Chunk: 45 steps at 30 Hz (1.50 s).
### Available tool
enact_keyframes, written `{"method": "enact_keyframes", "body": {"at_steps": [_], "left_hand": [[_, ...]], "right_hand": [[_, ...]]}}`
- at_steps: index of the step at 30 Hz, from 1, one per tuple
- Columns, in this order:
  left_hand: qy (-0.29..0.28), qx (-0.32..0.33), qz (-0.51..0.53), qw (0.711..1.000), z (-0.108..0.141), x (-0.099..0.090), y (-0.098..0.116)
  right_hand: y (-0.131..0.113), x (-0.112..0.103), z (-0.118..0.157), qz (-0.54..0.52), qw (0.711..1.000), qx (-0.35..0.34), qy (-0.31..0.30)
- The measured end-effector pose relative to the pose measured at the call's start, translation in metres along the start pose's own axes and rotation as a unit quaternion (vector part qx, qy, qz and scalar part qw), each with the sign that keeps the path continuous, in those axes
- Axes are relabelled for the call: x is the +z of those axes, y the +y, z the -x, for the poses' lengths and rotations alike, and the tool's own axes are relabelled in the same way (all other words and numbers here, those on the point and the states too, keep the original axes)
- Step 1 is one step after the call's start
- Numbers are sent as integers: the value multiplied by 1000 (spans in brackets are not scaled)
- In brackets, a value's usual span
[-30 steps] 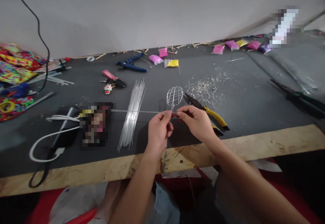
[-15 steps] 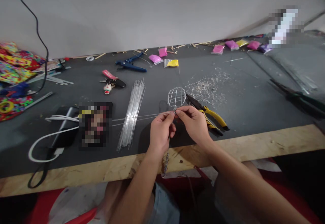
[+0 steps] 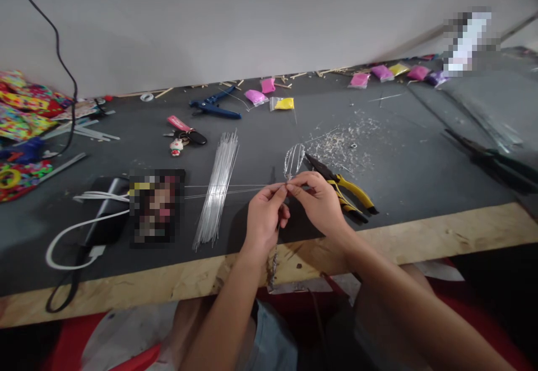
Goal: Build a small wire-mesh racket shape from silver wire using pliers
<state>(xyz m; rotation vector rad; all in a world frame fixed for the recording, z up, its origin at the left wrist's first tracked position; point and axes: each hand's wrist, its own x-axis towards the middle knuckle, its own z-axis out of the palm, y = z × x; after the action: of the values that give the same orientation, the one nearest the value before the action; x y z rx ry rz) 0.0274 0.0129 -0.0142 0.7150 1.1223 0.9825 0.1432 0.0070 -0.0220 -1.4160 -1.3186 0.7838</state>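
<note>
My left hand [image 3: 266, 214] and my right hand [image 3: 316, 200] meet near the table's front edge, both pinching the wire piece. Its rounded wire mesh [image 3: 295, 160] stands up beyond my fingertips and looks narrow, seen at a slant. Long thin wires [image 3: 247, 186] run left from my fingers across a bundle of straight wires [image 3: 217, 189]. Below my left hand a twisted wire strand [image 3: 274, 264] hangs over the wooden edge. Yellow and black pliers [image 3: 355, 191] lie beside my right hand, partly hidden by it.
Wire clippings [image 3: 347, 145] are scattered beyond the pliers. Blue pliers [image 3: 216, 105], keys [image 3: 189, 134], small colored bags [image 3: 256, 97] and a phone-like object [image 3: 157, 208] with a white cable [image 3: 52, 247] lie around. Dark-handled cutters [image 3: 491, 158] rest at right.
The wire mesh has turned from facing the camera to a narrower, slanted view. The long wires at left have shifted slightly upward and spread apart. Both hands remain pinched together.
</note>
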Motion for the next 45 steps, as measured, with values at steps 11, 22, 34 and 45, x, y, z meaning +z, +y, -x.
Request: {"method": "enact_keyframes", "body": {"at_steps": [11,22,34,45], "left_hand": [[-56,-35,23,998,0,-5,2],[-53,-23,29,998,1,-3,4],[-122,-54,95,986,0,-13,11],[-234,-111,83,962,13,-14,24]], "right_hand": [[3,-8,-6,-112,989,40,-86],[-1,-7,-5,-138,985,63,-85],[-12,-4,1,-264,956,87,-95],[-12,-24,-1,-425,829,188,-312]]}}
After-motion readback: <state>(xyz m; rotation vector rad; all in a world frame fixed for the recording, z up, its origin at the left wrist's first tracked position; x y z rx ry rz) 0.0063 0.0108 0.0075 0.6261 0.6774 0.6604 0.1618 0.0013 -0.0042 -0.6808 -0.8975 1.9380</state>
